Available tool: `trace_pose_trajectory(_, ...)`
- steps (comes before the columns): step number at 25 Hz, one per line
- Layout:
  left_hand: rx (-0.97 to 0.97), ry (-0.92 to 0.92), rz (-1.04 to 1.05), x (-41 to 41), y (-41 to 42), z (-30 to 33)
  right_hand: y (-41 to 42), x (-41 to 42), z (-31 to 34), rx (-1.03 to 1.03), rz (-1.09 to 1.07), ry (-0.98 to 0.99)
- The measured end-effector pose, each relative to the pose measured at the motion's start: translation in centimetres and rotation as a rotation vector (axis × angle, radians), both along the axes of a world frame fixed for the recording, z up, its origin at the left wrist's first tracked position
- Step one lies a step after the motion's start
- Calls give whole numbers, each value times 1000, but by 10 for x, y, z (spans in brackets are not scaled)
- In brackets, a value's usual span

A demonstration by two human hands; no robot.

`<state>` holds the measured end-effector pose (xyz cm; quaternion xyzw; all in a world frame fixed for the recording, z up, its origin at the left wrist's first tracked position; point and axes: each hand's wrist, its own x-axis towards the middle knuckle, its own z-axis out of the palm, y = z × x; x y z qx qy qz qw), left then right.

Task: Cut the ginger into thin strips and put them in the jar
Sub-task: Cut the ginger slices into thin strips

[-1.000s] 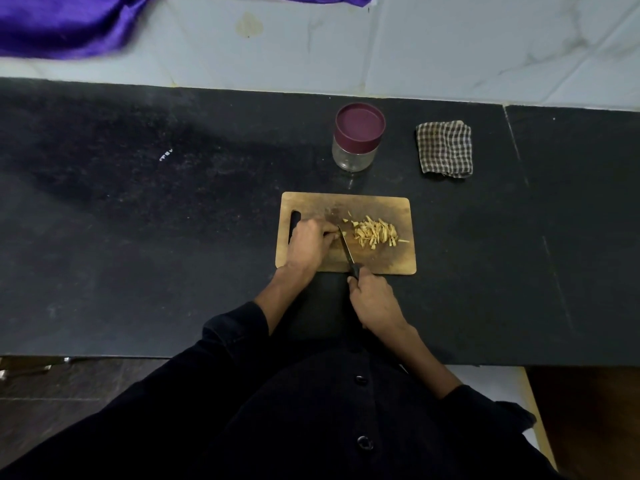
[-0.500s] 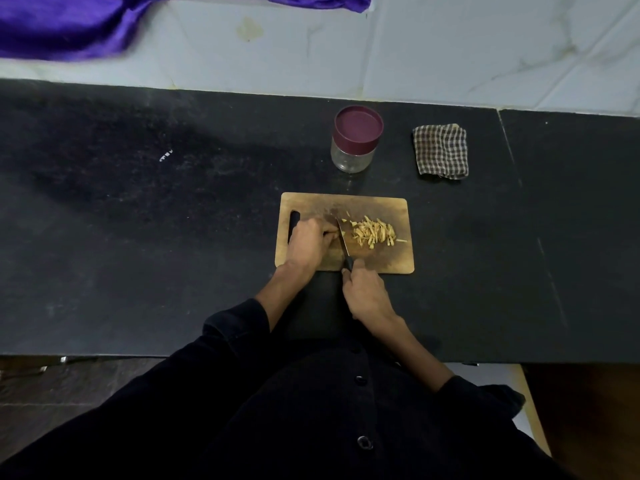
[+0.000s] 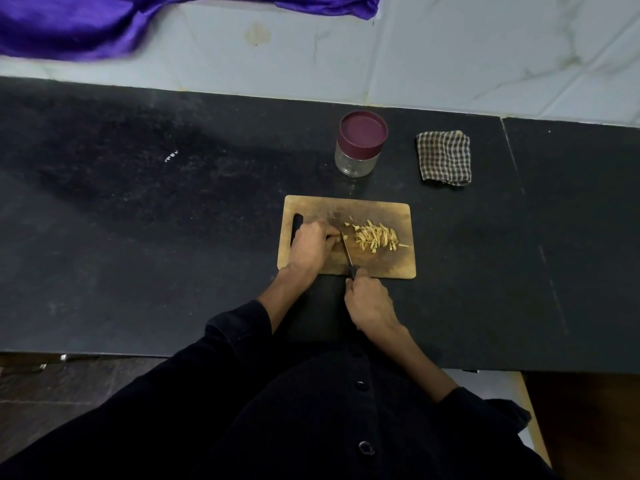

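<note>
1. Black counter (image 3: 138, 237) fills most of the view, pale tiled wall behind, purple cloth (image 3: 69, 26) hanging at top left
2. Person in dark buttoned garment at bottom, sleeves pushed up, both forearms reaching forward to the board
3. Wooden cutting board (image 3: 381, 265) sits near the counter's front edge, handle slot on its left end
4. Jar (image 3: 360, 143) with maroon lid on, upright, just behind the board; glass body looks empty
5. Checked cloth (image 3: 444, 157) folded, right of the jar, apart from it
6. Left hand (image 3: 311, 245) on the board's left part, fingers curled down pinning a ginger piece that is mostly hidden under them
7. Right hand (image 3: 369, 301) at the board's near edge, wrapped around the knife (image 3: 346, 252) handle, blade angled forward just beside the left fingertips
8. Pile of ginger strips (image 3: 375, 236) right of the blade, on the board's centre-right
</note>
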<state>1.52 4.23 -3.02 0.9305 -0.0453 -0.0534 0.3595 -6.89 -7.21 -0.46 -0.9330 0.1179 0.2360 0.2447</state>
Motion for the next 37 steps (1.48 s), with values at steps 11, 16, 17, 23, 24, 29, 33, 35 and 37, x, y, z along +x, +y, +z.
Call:
trace_pose_trajectory(11,-40,-32,3,-1,0,-6,1,9,2,148,-142,-13)
trace_pose_trajectory(16,-165,7,27,1,4,-5,-6,3,2,152,-132,-36)
trace_pose_trajectory(17,-174,11,28,1,4,-5,-6,3,1,146,-116,-45)
trace_pose_trajectory(23,-165,10,23,0,5,-4,-7,11,3,142,-41,-54)
trace_pose_trajectory(24,-159,6,19,0,4,-5,-6,13,4,146,-36,-49)
trace_pose_trajectory(29,-91,1,9,2,3,-11,-5,23,2,152,-28,-2)
trace_pose_trajectory(33,-80,6,8,3,3,-11,-3,25,-1,153,-24,-15)
trace_pose_trajectory(35,-73,-9,6,2,2,-10,-1,27,-2,129,-13,-1)
trace_pose_trajectory(37,-61,-36,0,2,1,-11,2,27,-2,91,4,-4)
